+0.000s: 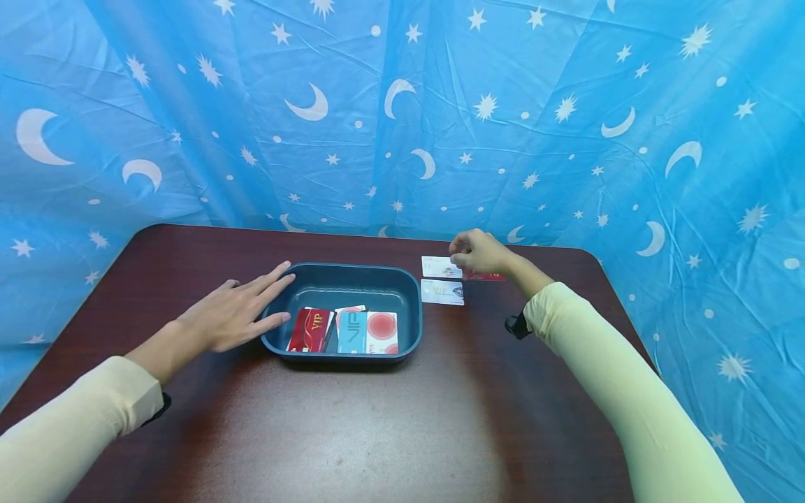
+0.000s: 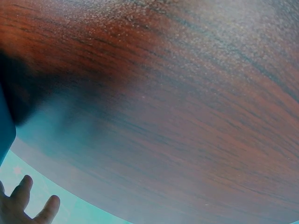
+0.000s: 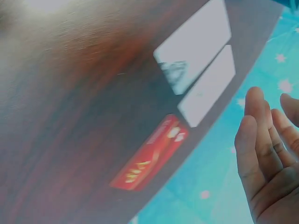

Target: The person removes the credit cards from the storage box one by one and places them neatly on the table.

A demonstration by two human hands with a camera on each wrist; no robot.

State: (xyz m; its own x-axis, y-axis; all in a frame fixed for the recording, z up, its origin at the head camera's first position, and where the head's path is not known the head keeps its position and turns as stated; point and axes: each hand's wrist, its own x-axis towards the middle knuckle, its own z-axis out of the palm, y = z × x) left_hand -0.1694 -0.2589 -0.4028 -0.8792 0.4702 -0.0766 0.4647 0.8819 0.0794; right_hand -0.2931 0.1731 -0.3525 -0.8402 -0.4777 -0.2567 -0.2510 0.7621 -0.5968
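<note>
My left hand [image 1: 235,311], fingers spread and straight, lies at the left rim of a dark blue rectangular bin [image 1: 342,286]. Inside the bin are a red VIP card [image 1: 311,330], a light blue VIP card [image 1: 352,334] and a white card with red circles [image 1: 382,334], partly overlapping other cards. Right of the bin, my right hand [image 1: 483,251] hovers over the table's far side, fingers loosely bent with nothing between them in the right wrist view. Beneath and beside it lie a white card [image 1: 437,267], a silvery-white card [image 1: 440,292] and a red card [image 3: 152,154], partly hidden in the head view.
The dark brown wooden table [image 1: 352,433] has rounded far corners. A blue curtain [image 1: 402,126] with white moons and stars hangs right behind its far edge and along both sides. Black bands show at both sleeve cuffs.
</note>
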